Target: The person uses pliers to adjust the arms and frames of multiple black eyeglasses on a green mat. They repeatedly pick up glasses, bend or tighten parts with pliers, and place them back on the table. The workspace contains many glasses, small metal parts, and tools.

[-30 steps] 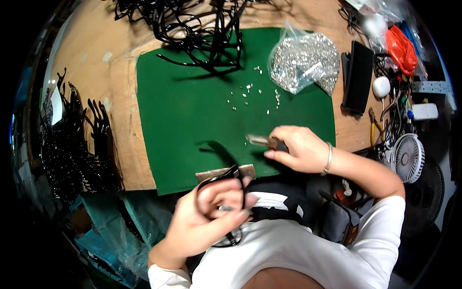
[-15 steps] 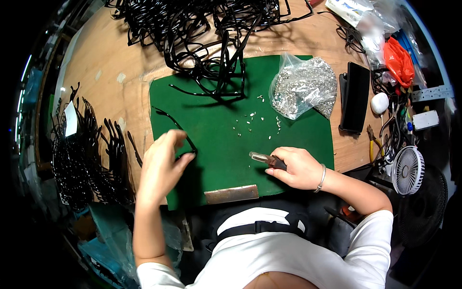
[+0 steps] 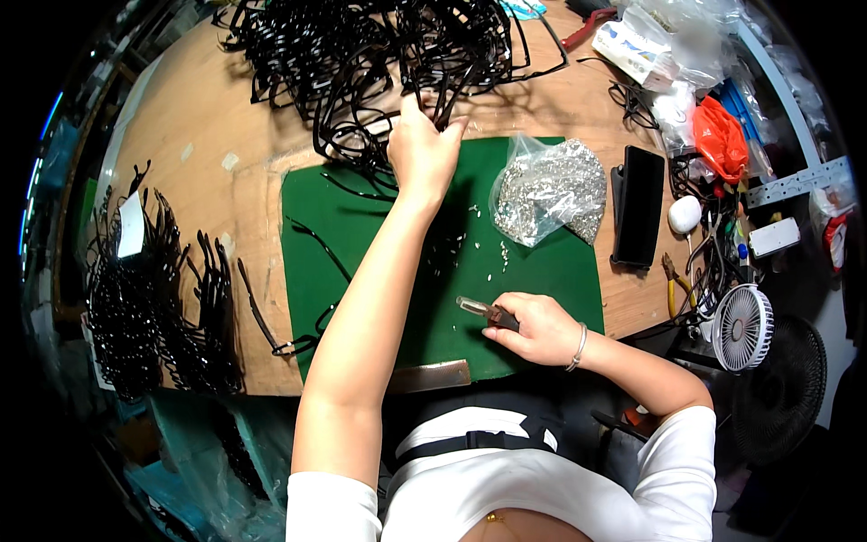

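Observation:
My left hand (image 3: 424, 158) reaches across the green mat (image 3: 542, 280) to the near side of a heap of black glasses frames (image 3: 352, 68). Its thumb and fingers are apart among the frames; some fingertips are hidden. My right hand (image 3: 539, 330), low over the mat, is closed round the dark handles of a pair of pliers (image 3: 499, 315), whose pale tip points left. A single black glasses frame (image 3: 280, 348) lies at the mat's left edge, partly behind my left forearm. Small pale pieces (image 3: 504, 257) are scattered on the mat beside a clear bag of silvery parts (image 3: 551, 190).
Black frames (image 3: 163, 307) are stacked in rows on the left with a white paper slip (image 3: 132, 226). To the right are a phone-like black slab (image 3: 639, 208), yellow-handled pliers (image 3: 673, 285), a small white fan (image 3: 743, 327) and cables. A metal strip (image 3: 429, 375) edges the mat.
My left hand has left the single frame at the mat's left and moved up and right to the heap. That frame now lies by the left edge. My right hand still holds the pliers.

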{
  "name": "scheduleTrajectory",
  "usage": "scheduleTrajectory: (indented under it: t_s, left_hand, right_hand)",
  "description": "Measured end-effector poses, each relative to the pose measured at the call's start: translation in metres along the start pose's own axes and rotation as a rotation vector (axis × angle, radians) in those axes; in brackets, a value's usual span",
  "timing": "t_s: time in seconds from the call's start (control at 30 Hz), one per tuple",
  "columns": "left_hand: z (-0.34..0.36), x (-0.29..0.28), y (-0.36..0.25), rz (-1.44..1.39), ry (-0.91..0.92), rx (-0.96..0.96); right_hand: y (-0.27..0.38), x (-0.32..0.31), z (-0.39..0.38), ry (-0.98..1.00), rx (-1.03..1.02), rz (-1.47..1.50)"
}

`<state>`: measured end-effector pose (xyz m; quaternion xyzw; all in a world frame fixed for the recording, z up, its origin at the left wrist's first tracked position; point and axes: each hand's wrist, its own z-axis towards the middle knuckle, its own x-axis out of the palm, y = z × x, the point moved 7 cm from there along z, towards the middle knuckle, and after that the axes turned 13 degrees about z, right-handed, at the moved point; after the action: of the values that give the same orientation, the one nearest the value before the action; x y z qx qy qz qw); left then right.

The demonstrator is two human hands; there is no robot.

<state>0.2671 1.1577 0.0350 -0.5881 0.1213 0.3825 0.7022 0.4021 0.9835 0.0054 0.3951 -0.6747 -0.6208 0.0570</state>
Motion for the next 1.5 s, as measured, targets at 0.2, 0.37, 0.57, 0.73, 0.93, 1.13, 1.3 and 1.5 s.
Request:
scheduleTrajectory:
  t_s: [0.2, 0.37, 0.57, 0.73, 0.93, 1.13, 1.3, 1.5]
  left_hand:
    - [0.003, -0.011, -0.002, -0.218, 0.329, -0.003]
    - [0.015, -0.079, 0.064, -1.219, -0.038, -0.34]
    - [-0.001, -0.088, 0.175, -1.059, -0.177, -0.933]
    - [0.025, -0.133, 0.169, -0.127, -0.312, -0.556]
    - [-0.034, -0.077, -0.001, 0.23, 0.027, 0.501]
    - [-0.04, -0.033, 0.015, 0.047, 0.336, 0.238]
    - [-0.018, -0.082, -0.032, -1.398, 0.644, -0.003]
    - [-0.085, -0.136, -0.047, -1.321, 0.642, 0.077]
  right_hand:
    - [-0.011, -0.004, -0.002, -0.017, 0.006, 0.032]
    - [-0.003, -0.005, 0.003, -0.039, 0.019, 0.013]
    - [-0.005, -0.003, 0.002, -0.032, 0.051, 0.013]
    - [-0.003, -0.001, 0.004, -0.028, 0.065, -0.023]
    - [-0.009, -0.007, -0.002, -0.097, 0.056, -0.032]
    - [0.004, 0.004, -0.004, -0.033, -0.069, -0.042]
    - [0.009, -0.008, -0.009, -0.021, 0.05, 0.022]
    - [0.012, 0.025, 0.019, 0.001, -0.05, -0.158]
